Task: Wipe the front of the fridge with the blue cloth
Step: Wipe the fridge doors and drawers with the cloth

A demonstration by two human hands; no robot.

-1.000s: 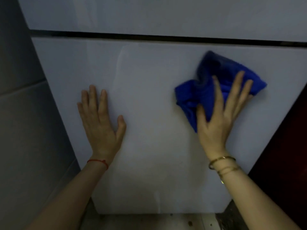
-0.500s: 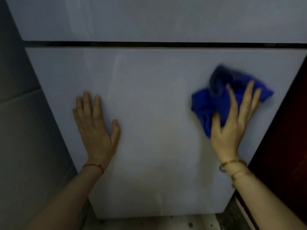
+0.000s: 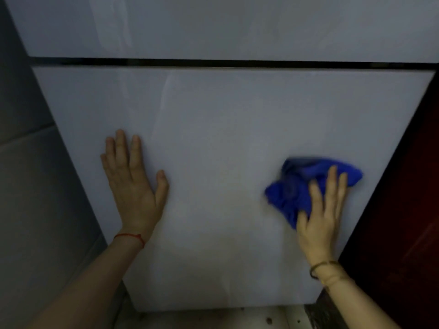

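Far left: grey tiled wall (image 3: 28,186), no change. Next, left hand (image 3: 135,186) flat on the lower fridge door (image 3: 213,138), fingers straight and close together, thumb out to the right, red string (image 3: 130,236) on the wrist. Same brace spot on the door as 1 s ago; it only sits lower in view because the head tipped up, so more of the upper door and the black gap (image 3: 213,62) btwn the doors shows.

Centre of door: bare, faint vertical sheen, can't tell if wet or just glare.

Right: the blue cloth (image 3: 292,193) is what moved. 1 s ago it was high on the panel, near the gap; now it's well below that, about level w/ the left hand, close to the door's right edge. Right hand (image 3: 320,217) palm-down on it, fingers spread, pressing it flat to the door, not pinching. Cloth blurred, so prob mid-stroke. Bangles (image 3: 323,269) on that wrist.

Judgement: a downward pass along the right strip is underway. Bottom of that strip, the middle and the left part under the brace hand look left to do, plus the upper door. Far right: dark red cabinet (image 3: 408,210) just beside the edge, so a wide stroke may snag there.
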